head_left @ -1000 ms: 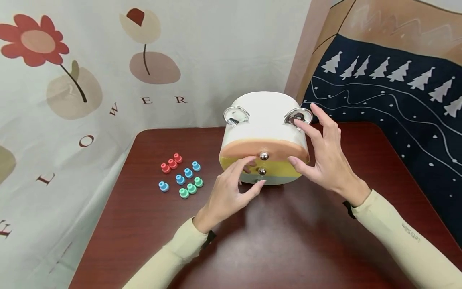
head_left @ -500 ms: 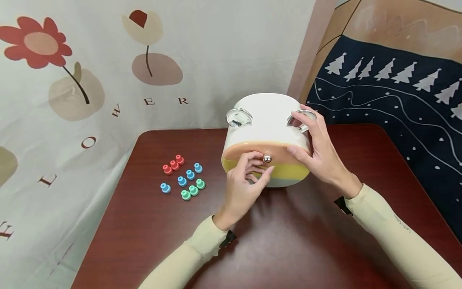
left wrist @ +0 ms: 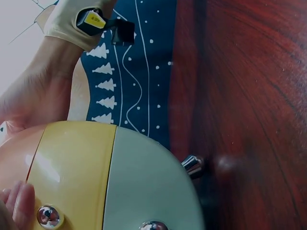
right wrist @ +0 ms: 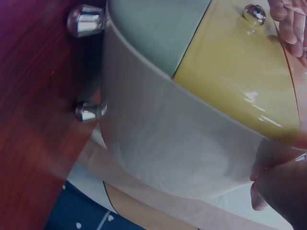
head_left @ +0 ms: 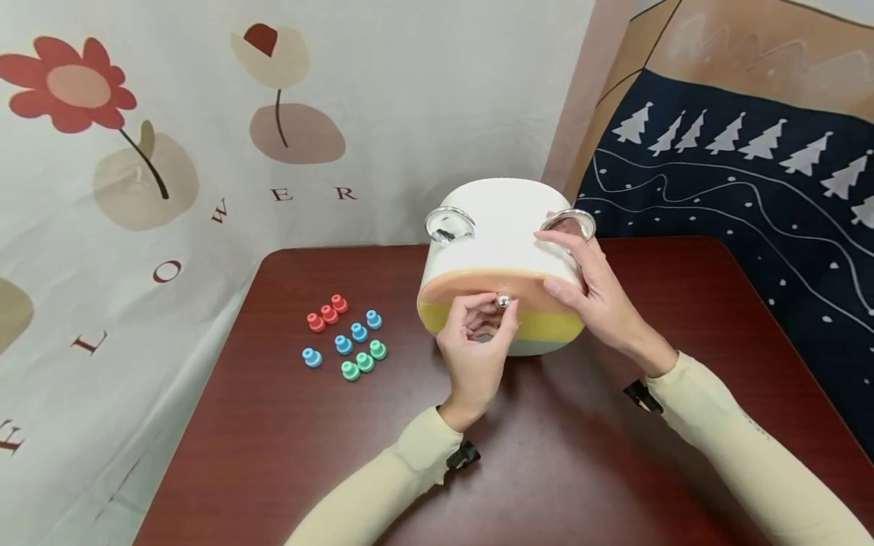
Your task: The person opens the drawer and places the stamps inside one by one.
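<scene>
Where my left hand works: I pinch the silver knob on the orange drawer front.
Right hand: I grip the white cabinet by its right side, thumb at its front edge.
Cabinet: on the dark red surface.
Pegs: red, blue and green, left of the cabinet.
</scene>
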### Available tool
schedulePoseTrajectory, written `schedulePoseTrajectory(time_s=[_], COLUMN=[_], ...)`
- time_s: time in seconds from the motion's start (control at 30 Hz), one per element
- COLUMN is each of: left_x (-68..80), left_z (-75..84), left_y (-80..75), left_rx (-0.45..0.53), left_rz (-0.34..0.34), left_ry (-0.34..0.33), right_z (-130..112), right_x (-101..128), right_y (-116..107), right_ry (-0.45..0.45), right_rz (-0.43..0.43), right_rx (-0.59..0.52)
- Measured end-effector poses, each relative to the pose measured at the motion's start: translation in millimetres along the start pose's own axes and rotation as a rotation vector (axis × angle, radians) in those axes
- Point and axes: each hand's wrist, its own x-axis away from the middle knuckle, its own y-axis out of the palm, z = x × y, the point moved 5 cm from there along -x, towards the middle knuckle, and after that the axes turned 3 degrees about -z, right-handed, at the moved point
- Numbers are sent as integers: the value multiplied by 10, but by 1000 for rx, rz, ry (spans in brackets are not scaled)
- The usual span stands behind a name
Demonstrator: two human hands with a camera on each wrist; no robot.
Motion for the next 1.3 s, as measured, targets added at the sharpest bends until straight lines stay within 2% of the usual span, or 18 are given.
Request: schedulePoseTrajectory(time_s=[0.13,0.27,0.43,0.53,0.7,1.03,1.17,1.3], left_x=[-4,5,22,32,68,141,169,194], left_z=[22,42,71,88,134,269,318,357], left_y=[-31,-46,-89,-113,-144,-224,-223,-195], left_rx=[-96,-153,-230,-248,-257,-290,-273,-246], left_rz=[42,49,45,24,-15,-91,-114,-142], left_ry=[37,95,207,252,276,321,340,355], right_z=[-18,-22,-10,-16,-37,-49,-57,-68], right_x=[-23,-25,-2,12,30,84,108,134], right_y=[14,18,45,52,49,45,5,-56], right_ry=[-13,-14,19,12,2,37,70,69], right_rz=[-19,-36,-53,-51,-67,-170,-230,-246], right_rx=[-48,-69,3,51,54,86,73,63])
